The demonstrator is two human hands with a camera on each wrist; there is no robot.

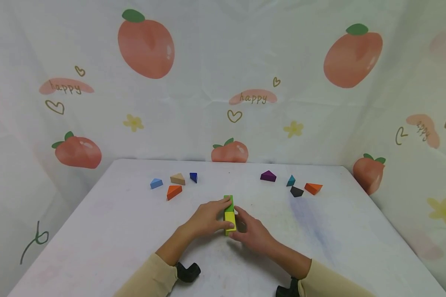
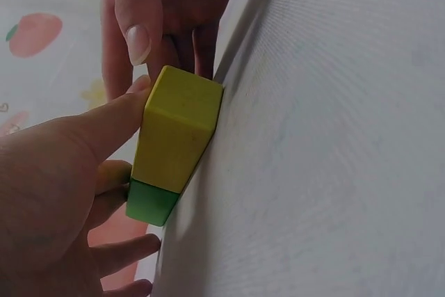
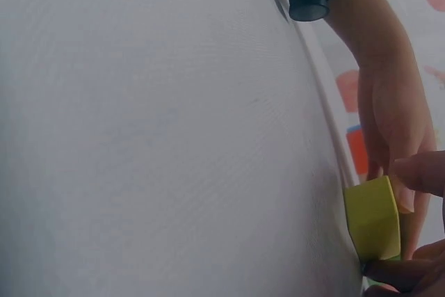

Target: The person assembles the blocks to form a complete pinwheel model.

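A yellow block and a green block lie end to end on the white table, the green one farther away. My left hand holds the pair from the left, its thumb against the yellow block and its forefinger at the green one. In the left wrist view, the yellow block adjoins the green block. My right hand curves loosely round the right side, thumb beside the yellow block's near end; contact is unclear. The right wrist view shows the yellow block near its fingers.
At the back left lie a light blue block, a tan block, a dark blue block and an orange block. The back right has a purple block, a teal block, a black block and another orange block.
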